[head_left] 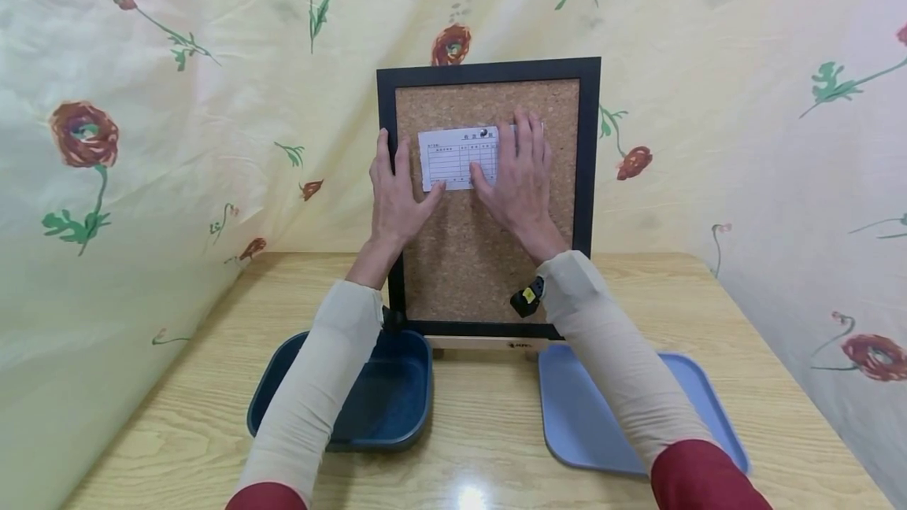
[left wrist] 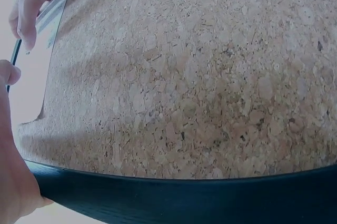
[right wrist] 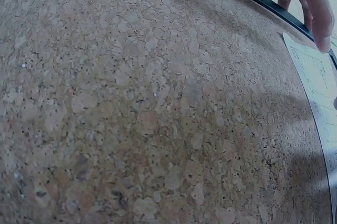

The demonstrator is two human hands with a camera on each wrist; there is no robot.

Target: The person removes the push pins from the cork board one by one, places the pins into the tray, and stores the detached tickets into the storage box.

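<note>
A black-framed cork board [head_left: 460, 258] stands upright on the table, with a white printed form [head_left: 442, 160] against its upper half. A small shiny round pin [head_left: 484, 133] shows near the form's top edge. My left hand [head_left: 398, 199] lies over the board's left side, its fingers extended upward and its thumb at the form's lower left corner. Over the right part of the form rests my right hand [head_left: 522, 183], fingers straight, hiding that end of the paper. The left wrist view shows the left thumb [left wrist: 9, 72] beside the form; the right wrist view shows mostly cork [right wrist: 158, 108].
A dark blue bin [head_left: 418, 415] sits at the board's lower left, under the left forearm. On the right, a light blue tray [head_left: 581, 431] lies partly beneath the right forearm. Flowered cloth [head_left: 319, 101] hangs behind and at the sides of the wooden table [head_left: 482, 408].
</note>
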